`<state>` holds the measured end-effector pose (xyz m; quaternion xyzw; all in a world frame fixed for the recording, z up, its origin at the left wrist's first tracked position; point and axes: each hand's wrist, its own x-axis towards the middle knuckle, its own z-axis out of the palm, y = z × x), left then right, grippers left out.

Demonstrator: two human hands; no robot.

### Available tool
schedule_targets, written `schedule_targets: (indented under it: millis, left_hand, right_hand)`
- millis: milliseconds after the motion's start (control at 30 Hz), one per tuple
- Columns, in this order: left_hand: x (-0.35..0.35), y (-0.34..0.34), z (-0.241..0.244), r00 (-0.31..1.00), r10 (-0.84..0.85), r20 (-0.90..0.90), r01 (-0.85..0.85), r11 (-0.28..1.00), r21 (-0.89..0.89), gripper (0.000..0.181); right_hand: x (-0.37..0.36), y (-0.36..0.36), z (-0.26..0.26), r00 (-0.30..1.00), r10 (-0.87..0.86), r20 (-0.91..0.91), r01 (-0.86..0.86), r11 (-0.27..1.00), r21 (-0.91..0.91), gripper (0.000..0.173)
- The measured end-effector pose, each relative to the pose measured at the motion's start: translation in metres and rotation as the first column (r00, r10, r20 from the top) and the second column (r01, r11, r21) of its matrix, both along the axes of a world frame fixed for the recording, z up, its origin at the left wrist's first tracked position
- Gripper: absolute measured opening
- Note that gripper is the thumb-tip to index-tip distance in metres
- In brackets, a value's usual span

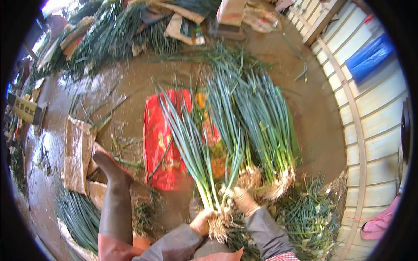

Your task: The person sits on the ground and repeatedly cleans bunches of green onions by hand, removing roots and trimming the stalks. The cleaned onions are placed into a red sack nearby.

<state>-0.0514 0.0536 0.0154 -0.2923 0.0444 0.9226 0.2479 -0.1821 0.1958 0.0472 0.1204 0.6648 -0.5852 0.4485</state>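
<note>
My left hand [201,222] is closed around the white stem bases of a bunch of green onions [190,153], whose long green leaves point away from me. Below the fingers hang its tangled pale roots [221,225]. To the right, my right hand [243,199] grips the lower stems of a few green onions beside that bunch. Two larger bunches lie just beyond, one in the middle [225,111] and one at the right [271,130], their roots towards me. Under them spreads a red printed plastic sack [160,143].
A heap of trimmed leaves [310,218] lies at my lower right. More green onions [76,212] rest at the lower left, near my rubber boot [117,186]. Large piles [111,39] stand at the back left. A slatted wall [375,130] rises on the right.
</note>
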Motion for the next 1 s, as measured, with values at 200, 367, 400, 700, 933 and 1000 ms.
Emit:
schedule_targets:
  millis: [200,367,400,700,933,1000]
  left_hand:
    - [0.01,-0.013,-0.001,0.999,-0.028,-0.016,0.022,0.946,-0.325,0.036]
    - [0.006,-0.015,0.01,0.998,-0.054,0.011,0.055,0.958,-0.282,0.034]
    - [0.005,-0.016,0.01,0.998,-0.053,0.03,0.058,0.976,-0.212,0.033]
    - [0.017,-0.022,0.007,0.997,0.001,-0.081,-0.007,0.997,-0.081,0.038]
    - [0.027,-0.018,-0.009,0.983,0.184,-0.029,-0.181,0.981,0.074,0.05]
    - [0.02,-0.017,0.006,0.986,0.164,-0.032,-0.164,0.986,0.014,0.047]
  right_hand:
    - [0.015,-0.02,-0.03,0.781,0.485,-0.393,-0.334,0.857,0.393,0.032]
    - [0.037,0.022,0.008,0.953,0.267,-0.145,-0.27,0.963,-0.002,0.021]
    - [0.041,0.039,-0.003,0.959,0.161,-0.235,-0.195,0.972,-0.128,0.017]
    - [0.003,-0.048,-0.013,0.986,-0.131,0.107,0.153,0.96,-0.236,0.02]
    - [0.061,0.001,-0.011,0.913,-0.305,0.272,0.369,0.901,-0.229,0.015]
    - [0.078,0.037,0.008,0.921,-0.203,0.332,0.286,0.932,-0.224,0.015]
